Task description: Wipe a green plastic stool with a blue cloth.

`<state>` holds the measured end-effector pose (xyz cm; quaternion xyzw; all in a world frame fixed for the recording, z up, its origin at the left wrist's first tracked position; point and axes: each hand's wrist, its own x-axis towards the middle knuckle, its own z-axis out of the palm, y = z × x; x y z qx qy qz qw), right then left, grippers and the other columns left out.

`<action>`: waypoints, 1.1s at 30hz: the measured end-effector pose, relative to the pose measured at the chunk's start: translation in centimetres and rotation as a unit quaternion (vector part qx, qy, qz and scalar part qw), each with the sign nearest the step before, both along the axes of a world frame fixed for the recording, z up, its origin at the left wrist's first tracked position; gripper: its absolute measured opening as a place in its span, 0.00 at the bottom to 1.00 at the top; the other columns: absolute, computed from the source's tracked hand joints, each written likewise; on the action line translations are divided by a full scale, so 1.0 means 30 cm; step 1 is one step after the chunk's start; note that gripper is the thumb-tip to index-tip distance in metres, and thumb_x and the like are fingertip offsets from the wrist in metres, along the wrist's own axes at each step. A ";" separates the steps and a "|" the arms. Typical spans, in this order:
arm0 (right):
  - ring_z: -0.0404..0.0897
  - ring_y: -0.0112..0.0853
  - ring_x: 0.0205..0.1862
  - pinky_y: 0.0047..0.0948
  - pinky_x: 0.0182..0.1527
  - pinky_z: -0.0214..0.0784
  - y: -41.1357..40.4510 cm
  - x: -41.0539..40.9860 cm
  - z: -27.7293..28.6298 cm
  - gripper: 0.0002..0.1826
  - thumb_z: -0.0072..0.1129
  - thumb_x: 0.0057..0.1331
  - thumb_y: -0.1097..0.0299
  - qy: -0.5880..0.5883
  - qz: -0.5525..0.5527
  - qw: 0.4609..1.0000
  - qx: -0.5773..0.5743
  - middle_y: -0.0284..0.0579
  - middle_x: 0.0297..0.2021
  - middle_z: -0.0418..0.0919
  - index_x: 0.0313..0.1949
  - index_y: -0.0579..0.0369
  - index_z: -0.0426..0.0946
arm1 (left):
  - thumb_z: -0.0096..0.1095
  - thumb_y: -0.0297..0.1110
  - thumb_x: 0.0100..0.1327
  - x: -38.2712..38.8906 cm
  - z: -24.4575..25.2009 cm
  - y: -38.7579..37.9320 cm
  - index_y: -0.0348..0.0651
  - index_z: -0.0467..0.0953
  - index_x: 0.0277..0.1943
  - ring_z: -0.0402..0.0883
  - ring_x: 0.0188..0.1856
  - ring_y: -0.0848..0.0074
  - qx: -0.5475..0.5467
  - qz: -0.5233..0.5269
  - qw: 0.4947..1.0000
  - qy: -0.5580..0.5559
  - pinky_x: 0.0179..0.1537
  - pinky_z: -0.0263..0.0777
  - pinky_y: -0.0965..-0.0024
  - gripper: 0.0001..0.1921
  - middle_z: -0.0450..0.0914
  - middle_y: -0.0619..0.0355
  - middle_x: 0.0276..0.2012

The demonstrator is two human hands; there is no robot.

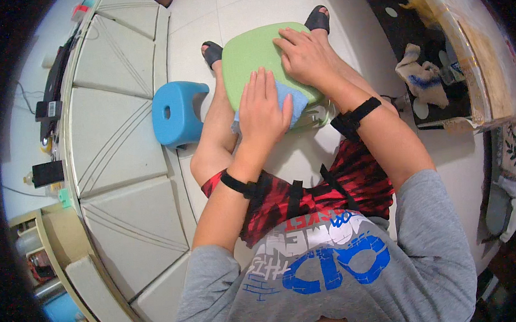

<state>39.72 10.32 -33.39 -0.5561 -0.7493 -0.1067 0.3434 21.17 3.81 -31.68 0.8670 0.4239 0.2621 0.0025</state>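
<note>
A light green plastic stool (253,53) stands on the floor between my lower legs, its seat facing up. Flat on the near part of that seat, my left hand (262,107) presses down a folded blue cloth (296,101). The cloth shows on both sides of the palm, and the rest is hidden under it. My right hand (307,57) rests on the seat's right side with its fingers a little spread and nothing held. Part of the stool's openwork side (316,115) shows below the cloth.
A small blue plastic stool (178,115) stands left of my leg, beside the white cabinet fronts (114,141). At right is an open cardboard box (483,73), with a stained cloth (422,74) near it. Black sandals (212,53) are on my feet on the tiled floor (196,25).
</note>
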 end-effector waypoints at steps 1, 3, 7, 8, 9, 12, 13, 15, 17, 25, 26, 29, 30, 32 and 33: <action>0.76 0.47 0.62 0.46 0.63 0.66 0.001 0.003 -0.002 0.19 0.57 0.62 0.72 0.001 -0.002 1.000 0.002 0.51 0.59 0.79 0.53 0.55 0.81 | 0.61 0.43 0.66 0.008 0.008 0.010 0.26 0.66 0.67 0.68 0.70 0.43 0.000 0.000 1.000 -0.001 0.70 0.61 0.48 0.33 0.69 0.35 0.68; 0.77 0.47 0.61 0.46 0.63 0.66 0.000 0.003 0.000 0.19 0.56 0.62 0.71 0.003 -0.002 1.000 0.003 0.51 0.58 0.79 0.53 0.55 0.81 | 0.58 0.44 0.68 0.019 0.021 0.028 0.25 0.66 0.68 0.66 0.71 0.43 -0.018 0.003 1.000 0.024 0.71 0.60 0.47 0.33 0.68 0.33 0.69; 0.77 0.47 0.60 0.46 0.63 0.67 -0.005 -0.003 0.010 0.18 0.56 0.62 0.71 0.016 -0.005 1.000 0.001 0.51 0.58 0.80 0.52 0.54 0.82 | 0.55 0.46 0.70 0.023 0.022 0.083 0.25 0.64 0.69 0.63 0.73 0.43 -0.036 0.004 0.998 0.042 0.73 0.57 0.48 0.34 0.65 0.32 0.70; 0.78 0.47 0.60 0.46 0.63 0.67 -0.006 -0.004 0.013 0.18 0.56 0.62 0.71 0.017 -0.007 1.000 0.001 0.51 0.57 0.80 0.52 0.54 0.82 | 0.54 0.46 0.71 0.025 0.024 0.100 0.24 0.64 0.69 0.62 0.73 0.43 -0.050 0.008 0.997 0.054 0.73 0.56 0.48 0.34 0.65 0.32 0.70; 0.78 0.47 0.60 0.46 0.63 0.67 -0.005 0.000 0.010 0.18 0.56 0.62 0.71 0.016 -0.008 1.000 0.001 0.51 0.57 0.80 0.52 0.54 0.82 | 0.53 0.47 0.72 0.029 0.022 0.119 0.24 0.63 0.69 0.61 0.74 0.43 -0.064 0.011 0.996 0.065 0.74 0.55 0.47 0.34 0.64 0.31 0.71; 0.76 0.45 0.64 0.47 0.67 0.64 0.001 0.006 0.004 0.19 0.55 0.63 0.68 0.017 -0.003 1.000 -0.021 0.53 0.59 0.79 0.53 0.55 0.82 | 0.52 0.47 0.73 0.025 0.016 0.176 0.24 0.62 0.70 0.60 0.74 0.43 -0.078 0.001 0.995 0.063 0.75 0.53 0.48 0.35 0.63 0.31 0.71; 0.77 0.45 0.62 0.47 0.65 0.66 0.002 0.004 0.004 0.18 0.56 0.62 0.70 0.020 -0.003 1.000 -0.011 0.51 0.58 0.80 0.52 0.54 0.82 | 0.52 0.47 0.73 0.021 0.015 0.193 0.24 0.62 0.70 0.60 0.74 0.43 -0.078 0.001 0.995 0.063 0.75 0.53 0.48 0.35 0.63 0.31 0.71; 0.78 0.45 0.61 0.46 0.62 0.68 0.004 0.005 0.002 0.18 0.57 0.62 0.71 0.022 -0.004 1.000 -0.001 0.49 0.57 0.81 0.51 0.54 0.83 | 0.50 0.47 0.74 0.015 0.014 0.225 0.24 0.61 0.70 0.60 0.75 0.43 -0.083 -0.008 0.994 0.072 0.75 0.52 0.48 0.34 0.62 0.31 0.72; 0.76 0.46 0.63 0.47 0.67 0.64 0.004 0.010 -0.002 0.18 0.56 0.62 0.68 0.040 0.004 0.999 -0.021 0.53 0.58 0.80 0.51 0.55 0.82 | 0.49 0.48 0.74 0.010 0.014 0.255 0.24 0.61 0.71 0.60 0.75 0.43 -0.087 0.000 0.994 0.073 0.75 0.52 0.48 0.34 0.62 0.31 0.72; 0.76 0.46 0.63 0.47 0.66 0.65 0.004 0.005 0.011 0.17 0.55 0.68 0.60 0.049 0.016 0.998 -0.028 0.54 0.57 0.80 0.48 0.56 0.84 | 0.48 0.48 0.74 -0.047 0.029 0.329 0.22 0.62 0.69 0.61 0.73 0.40 -0.089 0.102 0.987 0.085 0.72 0.58 0.48 0.34 0.64 0.30 0.70; 0.76 0.47 0.63 0.48 0.66 0.64 0.003 0.004 0.013 0.19 0.55 0.69 0.55 0.051 0.015 0.998 -0.032 0.54 0.57 0.80 0.48 0.56 0.84 | 0.48 0.48 0.74 -0.046 0.024 0.323 0.22 0.62 0.69 0.61 0.73 0.40 -0.089 0.103 0.987 0.086 0.72 0.58 0.48 0.34 0.64 0.30 0.70; 0.75 0.48 0.64 0.49 0.67 0.63 -0.001 0.006 0.015 0.25 0.56 0.69 0.45 0.031 0.018 0.998 -0.042 0.56 0.57 0.79 0.48 0.54 0.85 | 0.52 0.47 0.72 -0.041 -0.007 0.301 0.20 0.68 0.63 0.65 0.69 0.36 -0.033 0.122 0.992 0.026 0.70 0.57 0.46 0.32 0.68 0.26 0.66; 0.75 0.48 0.64 0.49 0.67 0.63 -0.004 0.006 0.017 0.25 0.56 0.69 0.45 0.032 0.018 0.998 -0.042 0.56 0.57 0.79 0.48 0.54 0.85 | 0.53 0.46 0.71 -0.041 -0.006 0.292 0.19 0.68 0.63 0.65 0.69 0.36 -0.036 0.126 0.991 0.025 0.70 0.57 0.46 0.32 0.68 0.26 0.66; 0.74 0.48 0.65 0.50 0.68 0.61 -0.009 0.007 0.020 0.28 0.56 0.67 0.40 0.017 0.025 0.998 -0.048 0.56 0.58 0.79 0.49 0.53 0.84 | 0.53 0.46 0.71 -0.042 -0.005 0.275 0.19 0.68 0.63 0.65 0.69 0.36 -0.039 0.130 0.990 0.024 0.70 0.57 0.46 0.32 0.68 0.25 0.66; 0.74 0.48 0.65 0.50 0.68 0.61 -0.010 0.007 0.022 0.28 0.56 0.67 0.40 0.017 0.025 0.998 -0.047 0.56 0.58 0.79 0.49 0.53 0.84 | 0.54 0.45 0.71 -0.044 -0.005 0.266 0.19 0.68 0.63 0.64 0.69 0.36 -0.036 0.128 0.991 0.020 0.71 0.57 0.47 0.32 0.68 0.25 0.65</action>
